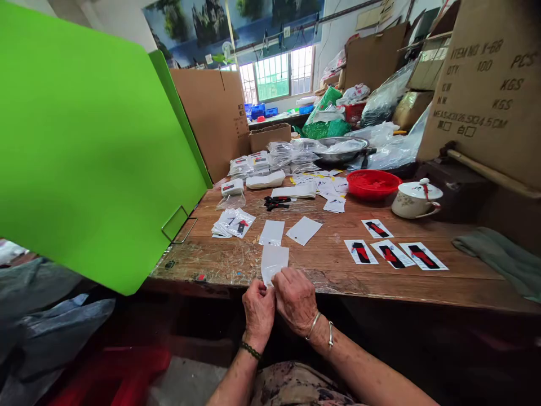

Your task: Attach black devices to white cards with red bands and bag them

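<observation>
At the table's front edge, my left hand [258,309] and my right hand [296,299] meet at the near end of a white card [274,260]. Both sets of fingers are pinched closed on that end, which they partly cover. It looks as if a clear plastic sleeve is around the card, but I cannot be sure. Just beyond lie two more white cards, one straight [271,232] and one turned at an angle [304,230], each with a small dark hole. To the left is a loose pile of bagged cards [233,223] with red and black pieces.
Several cards with red and black pieces [393,254] lie at right, near a red basket [374,186] and a lidded white pot [416,200]. Black pieces [276,202] and bagged stacks [291,153] sit farther back. A green panel [93,141] borders the left; cartons [482,96] stand right.
</observation>
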